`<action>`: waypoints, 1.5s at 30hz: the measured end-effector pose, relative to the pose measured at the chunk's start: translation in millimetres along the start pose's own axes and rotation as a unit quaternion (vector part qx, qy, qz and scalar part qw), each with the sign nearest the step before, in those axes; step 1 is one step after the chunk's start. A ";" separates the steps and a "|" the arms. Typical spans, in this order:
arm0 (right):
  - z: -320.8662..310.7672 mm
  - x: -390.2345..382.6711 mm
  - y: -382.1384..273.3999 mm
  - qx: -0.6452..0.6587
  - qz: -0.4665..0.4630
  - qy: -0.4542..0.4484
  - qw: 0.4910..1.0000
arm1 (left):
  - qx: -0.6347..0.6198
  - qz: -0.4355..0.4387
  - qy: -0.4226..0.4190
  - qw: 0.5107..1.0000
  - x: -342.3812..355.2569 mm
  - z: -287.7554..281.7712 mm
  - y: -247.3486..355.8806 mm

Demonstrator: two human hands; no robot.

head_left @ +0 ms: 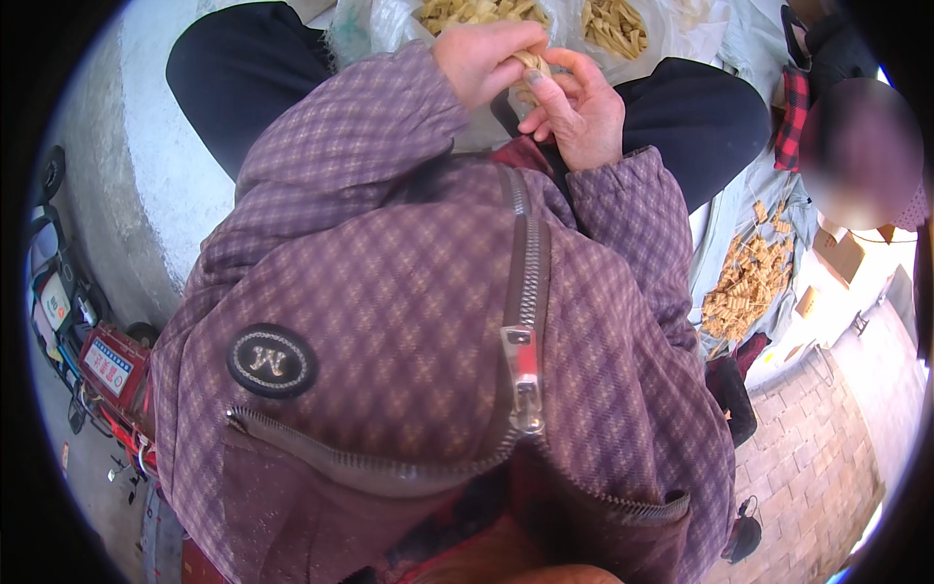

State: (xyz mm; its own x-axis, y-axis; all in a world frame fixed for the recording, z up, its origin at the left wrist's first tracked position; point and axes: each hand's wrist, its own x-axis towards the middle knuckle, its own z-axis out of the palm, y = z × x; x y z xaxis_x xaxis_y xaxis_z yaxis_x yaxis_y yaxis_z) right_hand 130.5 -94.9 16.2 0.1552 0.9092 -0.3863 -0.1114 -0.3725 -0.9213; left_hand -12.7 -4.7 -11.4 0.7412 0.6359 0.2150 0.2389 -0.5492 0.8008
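Observation:
Just beyond my lap, both of my hands meet around a small folded tan strip (532, 64). My left hand (484, 60) comes from the left with its fingers closed on it. From the other side, my right hand (581, 115) grips the strip between thumb and fingers, the thumb lying along it. Fingers hide much of the strip, so its full shape does not show. Right past my hands lie two heaps of similar tan pieces, one pile (477, 10) at the left and another pile (614, 27) at the right, both on clear plastic.
My bent legs in dark trousers (255, 88) flank the work. At the right, many crimped tan pieces (751, 282) lie heaped on a sheet. A person (866, 146) sits close by at the far right. A red vehicle (112, 365) stands at the left.

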 end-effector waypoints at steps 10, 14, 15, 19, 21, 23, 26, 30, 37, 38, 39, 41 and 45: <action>1.7 3.5 11.2 -0.129 -0.064 0.064 0.988 | -0.263 -0.339 0.009 0.903 9.9 2.0 7.4; -2.2 7.5 13.9 0.019 -0.036 0.059 0.997 | -0.298 -0.362 -0.012 0.883 11.7 3.0 7.5; -6.0 8.1 13.5 0.035 -0.039 0.055 0.997 | -0.306 -0.333 -0.028 0.891 10.9 -2.0 7.6; -17.5 12.2 18.1 0.119 0.002 0.000 0.993 | -0.242 -0.192 -0.008 0.951 2.1 1.5 -0.7; -19.0 13.3 16.1 0.167 0.038 -0.028 0.985 | -0.234 -0.178 0.002 0.956 2.4 3.4 -0.9; -21.0 13.5 18.5 0.229 0.057 -0.052 0.970 | -0.231 -0.177 0.010 0.957 -1.5 7.2 -9.5; -20.4 14.0 18.0 0.300 0.092 -0.083 0.946 | -0.227 -0.196 0.017 0.954 -6.0 9.2 -24.6; -10.1 11.6 15.4 0.249 0.065 0.002 0.966 | -0.124 -0.128 0.026 0.984 -7.8 16.2 -0.8; -7.5 11.7 14.8 -0.032 -0.065 -0.022 0.997 | -0.081 -0.067 -0.033 0.994 -6.9 6.1 6.2; -6.7 9.5 9.1 -0.033 -0.056 -0.033 0.997 | -0.139 -0.081 -0.048 0.986 -6.7 4.5 6.6; -5.7 5.3 1.8 -0.034 -0.047 -0.045 0.997 | -0.264 -0.153 -0.053 0.951 -6.4 0.3 6.5; -1.3 -5.6 -18.0 -0.042 -0.009 -0.027 0.999 | -0.498 -0.281 -0.062 0.818 -4.4 -11.1 4.8; -13.0 -20.8 -21.8 -0.060 -0.046 -0.057 0.996 | -0.683 -0.356 0.004 0.638 -8.6 -23.6 9.4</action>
State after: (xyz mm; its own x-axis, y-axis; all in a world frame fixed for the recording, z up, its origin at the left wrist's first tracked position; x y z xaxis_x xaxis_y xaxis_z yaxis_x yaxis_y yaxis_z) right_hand 142.4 -108.1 43.8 0.0461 0.9529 -0.2996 0.0174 -0.3007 -0.9536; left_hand -31.7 -2.5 7.5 0.7450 0.4665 -0.4768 -0.2610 0.8616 0.4353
